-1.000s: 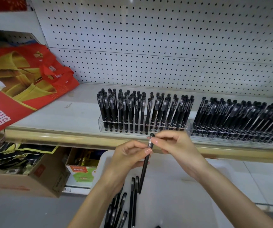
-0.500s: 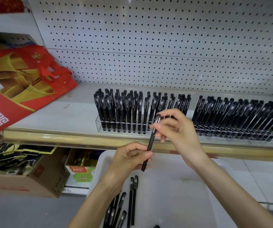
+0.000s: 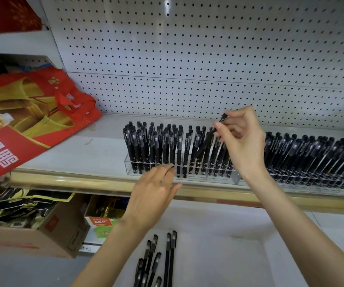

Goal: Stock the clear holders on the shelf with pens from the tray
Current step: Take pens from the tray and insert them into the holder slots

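On the white shelf (image 3: 73, 154), the right hand (image 3: 243, 139) pinches a black pen (image 3: 222, 119) slanted over the left clear holder (image 3: 128, 164), the left hand (image 3: 156, 189) open by its front wall; insertion looks under way, and next the tip must find a free slot

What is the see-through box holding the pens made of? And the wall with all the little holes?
The holder looks like clear hard plastic, maybe acrylic: you see the pens through it and its edges glint. The wall looks like white painted metal pegboard, matte, with even rows of round holes; metal is a guess.
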Available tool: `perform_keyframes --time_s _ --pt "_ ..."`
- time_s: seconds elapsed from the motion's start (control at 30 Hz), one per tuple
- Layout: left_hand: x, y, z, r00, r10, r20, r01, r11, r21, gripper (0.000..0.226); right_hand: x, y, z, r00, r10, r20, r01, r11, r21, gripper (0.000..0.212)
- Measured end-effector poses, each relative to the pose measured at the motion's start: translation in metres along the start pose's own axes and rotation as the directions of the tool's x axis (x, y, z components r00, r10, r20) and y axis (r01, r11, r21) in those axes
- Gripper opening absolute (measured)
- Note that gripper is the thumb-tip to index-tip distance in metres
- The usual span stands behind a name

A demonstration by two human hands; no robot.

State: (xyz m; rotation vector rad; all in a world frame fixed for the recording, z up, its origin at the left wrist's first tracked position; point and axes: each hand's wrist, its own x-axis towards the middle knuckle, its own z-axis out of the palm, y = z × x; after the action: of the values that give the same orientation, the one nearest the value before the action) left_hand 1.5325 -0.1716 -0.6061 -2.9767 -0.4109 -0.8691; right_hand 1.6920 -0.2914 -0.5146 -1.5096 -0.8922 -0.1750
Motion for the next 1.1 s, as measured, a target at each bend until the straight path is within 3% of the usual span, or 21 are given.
perform_keyframes --time_s 0.13,0.27,0.4,0.6,0.77,0.93,1.1 --pt "-0.002 -0.002 0.013 0.994 0.023 0.108 -0.027 0.999 0.041 0.053 -0.008 0.012 0.006 0.993 -0.061 0.098 0.075 0.986 -0.149 0.022" --pt "-0.002 0.0 0.019 0.984 0.035 0.176 -0.044 0.998 0.046 0.055 -0.008 0.014 0.009 0.994 -0.053 0.099 0.065 0.99 -0.126 0.022" --pt "-0.002 0.0 0.021 0.98 0.036 0.194 -0.048 0.997 0.059 0.057 -0.007 0.011 0.009 0.991 -0.044 0.128 0.062 0.988 -0.142 0.027" --pt "-0.001 0.0 0.022 0.971 0.02 0.238 -0.032 0.998 0.046 0.056 -0.009 0.027 0.014 0.978 -0.007 0.208 0.056 0.972 -0.23 0.013" --pt "0.001 -0.001 0.019 0.973 0.02 0.229 -0.029 0.999 0.038 0.057 -0.006 0.032 0.02 0.972 -0.164 0.168 0.211 0.923 -0.32 0.01" --pt "0.002 -0.001 0.019 0.971 0.014 0.238 -0.016 1.0 0.005 0.06 -0.003 0.035 0.021 0.95 -0.134 0.283 0.25 0.869 -0.426 0.021" --pt "0.002 -0.002 0.018 0.972 0.021 0.235 -0.019 1.0 -0.01 0.062 -0.005 0.035 0.018 0.951 -0.123 0.284 0.245 0.859 -0.449 0.026"
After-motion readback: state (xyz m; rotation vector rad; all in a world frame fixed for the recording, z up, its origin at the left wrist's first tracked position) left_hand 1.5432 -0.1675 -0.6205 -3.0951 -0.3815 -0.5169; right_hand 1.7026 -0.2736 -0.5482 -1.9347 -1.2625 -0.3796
